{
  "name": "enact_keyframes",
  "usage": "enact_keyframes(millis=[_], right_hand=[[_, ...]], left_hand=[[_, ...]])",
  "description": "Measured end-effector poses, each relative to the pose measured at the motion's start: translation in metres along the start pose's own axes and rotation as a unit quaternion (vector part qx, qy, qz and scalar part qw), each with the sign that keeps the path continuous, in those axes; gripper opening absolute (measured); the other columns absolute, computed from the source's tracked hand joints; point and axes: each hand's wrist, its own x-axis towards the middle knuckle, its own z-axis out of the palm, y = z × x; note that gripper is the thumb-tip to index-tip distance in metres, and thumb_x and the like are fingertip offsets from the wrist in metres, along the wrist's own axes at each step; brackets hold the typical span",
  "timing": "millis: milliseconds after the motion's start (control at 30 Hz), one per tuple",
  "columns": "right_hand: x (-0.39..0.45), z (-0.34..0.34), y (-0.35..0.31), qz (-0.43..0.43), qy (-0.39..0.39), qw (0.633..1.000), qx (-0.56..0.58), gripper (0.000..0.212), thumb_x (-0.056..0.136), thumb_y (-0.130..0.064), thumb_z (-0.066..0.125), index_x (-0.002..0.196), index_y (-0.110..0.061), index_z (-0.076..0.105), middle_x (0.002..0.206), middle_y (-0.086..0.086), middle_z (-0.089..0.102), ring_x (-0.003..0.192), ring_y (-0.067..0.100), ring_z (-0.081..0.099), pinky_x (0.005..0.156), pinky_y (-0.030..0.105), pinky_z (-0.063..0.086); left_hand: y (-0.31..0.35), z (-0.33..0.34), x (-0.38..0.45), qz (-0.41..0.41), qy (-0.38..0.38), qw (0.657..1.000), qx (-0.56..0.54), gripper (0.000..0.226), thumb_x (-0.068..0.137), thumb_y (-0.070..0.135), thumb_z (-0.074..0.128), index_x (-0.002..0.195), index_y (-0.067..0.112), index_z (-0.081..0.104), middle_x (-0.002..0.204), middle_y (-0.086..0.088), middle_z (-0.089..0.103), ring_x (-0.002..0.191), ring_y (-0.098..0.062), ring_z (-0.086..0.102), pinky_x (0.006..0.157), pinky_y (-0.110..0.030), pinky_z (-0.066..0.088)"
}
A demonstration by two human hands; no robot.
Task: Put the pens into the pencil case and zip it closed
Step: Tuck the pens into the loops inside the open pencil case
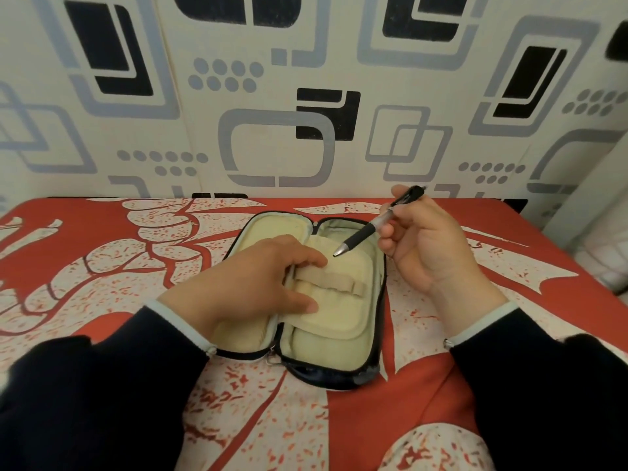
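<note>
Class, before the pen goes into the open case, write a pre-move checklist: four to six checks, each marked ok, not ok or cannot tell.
1. Black zip-around pencil case with cream lining lies open: ok.
2. Left hand presses on the lining, fingers at the beige elastic pen loop strap: ok.
3. Right hand grips the black clear-barrelled click pen: ok.
4. Pen tip points down toward the case: ok.
5. Loops free of other pens: ok where visible.
6. Zip pull runs freely: cannot tell.
</note>
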Motion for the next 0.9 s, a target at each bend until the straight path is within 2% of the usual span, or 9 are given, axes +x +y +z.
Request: enact_keyframes(millis=[167, 300, 433, 633, 767, 900], right_hand=[[-0.0006, 0.0004, -0.0001, -0.016, 0.007, 0.999, -0.033, 0.03, 0.081, 0.003, 0.045, 0.104, -0.015, 0.048, 0.05, -0.002, 0.063, 0.043, 0.011, 0.055, 0.04, 0.02, 0.043], [0.0001, -0.0001, 0.0012, -0.014, 0.015, 0.998, -0.061, 0.03, 0.081, 0.002, 0.047, 0.105, -0.017, 0.048, 0.059, 0.002, 0.065, 0.043, 0.011, 0.057, 0.04, 0.021, 0.044], [0.0021, -0.0006, 0.0029, -0.01, 0.018, 0.996, -0.082, 0.031, 0.08, 0.004, 0.048, 0.099, -0.021, 0.048, 0.058, 0.003, 0.067, 0.044, 0.012, 0.058, 0.04, 0.021, 0.044], [0.003, -0.0009, 0.0055, 0.0, 0.039, 0.991, -0.125, 0.037, 0.081, 0.003, 0.05, 0.11, -0.019, 0.044, 0.077, 0.012, 0.063, 0.047, 0.011, 0.06, 0.044, 0.022, 0.046], [0.0025, -0.0001, 0.0067, 0.004, 0.041, 0.988, -0.15, 0.041, 0.08, 0.005, 0.05, 0.114, -0.016, 0.041, 0.073, 0.009, 0.065, 0.045, 0.01, 0.058, 0.042, 0.021, 0.045], [0.0025, 0.0003, 0.0082, 0.016, 0.036, 0.986, -0.162, 0.036, 0.08, 0.006, 0.05, 0.105, -0.019, 0.043, 0.071, 0.008, 0.065, 0.044, 0.01, 0.055, 0.042, 0.021, 0.044]], left_hand=[[0.0042, 0.0006, -0.002, 0.005, 0.016, 0.999, -0.042, 0.04, 0.072, 0.038, 0.07, 0.107, 0.048, 0.054, 0.095, 0.018, 0.054, 0.083, 0.005, 0.05, 0.068, -0.006, 0.036], [0.0067, 0.0028, -0.0018, 0.01, 0.041, 0.994, -0.097, 0.027, 0.082, 0.022, 0.062, 0.095, 0.045, 0.057, 0.083, 0.013, 0.059, 0.075, -0.006, 0.055, 0.066, -0.007, 0.04], [0.0058, 0.0051, -0.0003, -0.009, 0.064, 0.991, -0.117, 0.026, 0.081, 0.013, 0.062, 0.085, 0.039, 0.06, 0.073, 0.012, 0.059, 0.062, 0.003, 0.051, 0.06, -0.008, 0.04], [0.0036, 0.0048, 0.001, -0.044, 0.086, 0.989, -0.114, 0.006, 0.076, 0.023, 0.068, 0.076, 0.029, 0.066, 0.068, 0.011, 0.062, 0.056, 0.01, 0.051, 0.053, -0.004, 0.039], [0.0049, 0.0062, 0.0015, -0.049, 0.077, 0.991, -0.103, 0.005, 0.078, 0.03, 0.065, 0.075, 0.026, 0.067, 0.068, 0.01, 0.06, 0.055, 0.011, 0.049, 0.049, -0.002, 0.036], [0.0055, 0.0067, 0.0014, -0.052, 0.07, 0.991, -0.101, 0.007, 0.079, 0.027, 0.063, 0.073, 0.025, 0.065, 0.071, 0.009, 0.058, 0.056, 0.008, 0.047, 0.051, -0.003, 0.037]])
